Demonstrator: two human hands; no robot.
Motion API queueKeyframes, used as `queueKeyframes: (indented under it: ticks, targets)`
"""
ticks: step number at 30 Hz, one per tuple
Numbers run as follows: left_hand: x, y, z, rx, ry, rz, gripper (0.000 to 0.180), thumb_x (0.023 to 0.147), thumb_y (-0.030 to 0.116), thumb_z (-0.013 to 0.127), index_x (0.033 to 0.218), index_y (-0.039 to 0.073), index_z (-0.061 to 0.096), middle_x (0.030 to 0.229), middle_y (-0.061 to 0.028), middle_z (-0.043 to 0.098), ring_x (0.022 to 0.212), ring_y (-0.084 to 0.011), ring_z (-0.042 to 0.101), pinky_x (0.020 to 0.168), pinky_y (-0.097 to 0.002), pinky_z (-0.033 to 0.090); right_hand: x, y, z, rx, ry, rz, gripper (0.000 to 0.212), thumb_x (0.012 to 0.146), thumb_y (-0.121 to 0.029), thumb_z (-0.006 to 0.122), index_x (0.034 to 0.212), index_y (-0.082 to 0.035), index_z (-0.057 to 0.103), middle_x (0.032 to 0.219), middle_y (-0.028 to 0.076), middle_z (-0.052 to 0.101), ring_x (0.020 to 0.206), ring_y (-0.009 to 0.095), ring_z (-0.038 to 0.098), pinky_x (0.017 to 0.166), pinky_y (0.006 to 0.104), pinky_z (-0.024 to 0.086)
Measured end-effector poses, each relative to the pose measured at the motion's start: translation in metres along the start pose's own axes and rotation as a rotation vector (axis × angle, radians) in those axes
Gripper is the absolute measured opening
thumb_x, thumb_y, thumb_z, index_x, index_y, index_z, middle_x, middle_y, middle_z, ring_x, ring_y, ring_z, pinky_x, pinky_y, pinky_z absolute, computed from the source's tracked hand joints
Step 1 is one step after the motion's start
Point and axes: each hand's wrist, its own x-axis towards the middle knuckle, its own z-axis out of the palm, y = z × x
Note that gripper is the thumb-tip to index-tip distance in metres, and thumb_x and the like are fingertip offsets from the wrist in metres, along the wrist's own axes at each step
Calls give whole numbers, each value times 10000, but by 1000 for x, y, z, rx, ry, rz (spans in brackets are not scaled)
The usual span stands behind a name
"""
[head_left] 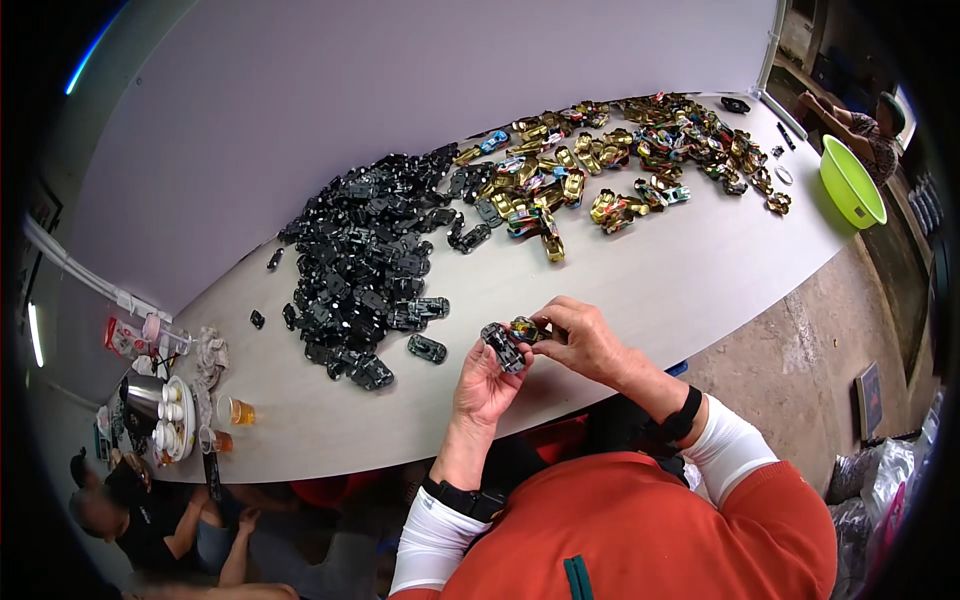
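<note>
Over the table's near edge, my left hand [484,392] grips a black toy car chassis [502,347] between thumb and fingers, its long side tilted upward. Right beside it, my right hand [585,340] pinches a small gold and multicoloured toy car body [523,329]. The two pieces are close together; whether they touch I cannot tell. Beyond my left hand lies a big heap of black chassis [365,250], with one loose chassis [427,348] nearest to it. Farther right spreads a pile of shiny gold and coloured car bodies [540,190].
A green basin [850,185] stands at the table's right end. At the left end are a tray of white cups [178,425], a glass of amber drink [240,411] and a crumpled cloth [210,357]. Another person [150,520] sits at lower left, one more [870,135] at far right.
</note>
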Motion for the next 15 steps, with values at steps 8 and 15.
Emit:
queueKeyframes:
  ticks: [8,15]
  targets:
    - [-6,0,-8,-53,-33,-8,387,835,168,611,1161,9,477,1109,-162,551,969,-300,589,876,-422,505,0,-2,5,-29,-5,13,293,639,-71,765,885,-5,620,793,97,571,613,193,545,544,292,453]
    - [-7,2,-5,29,-17,34,385,810,124,637,1160,59,491,1096,-120,571,1006,-286,577,863,-447,508,-3,-10,-2,-29,-31,178,264,635,-52,749,872,-6,642,801,134,585,709,285,596,626,341,495]
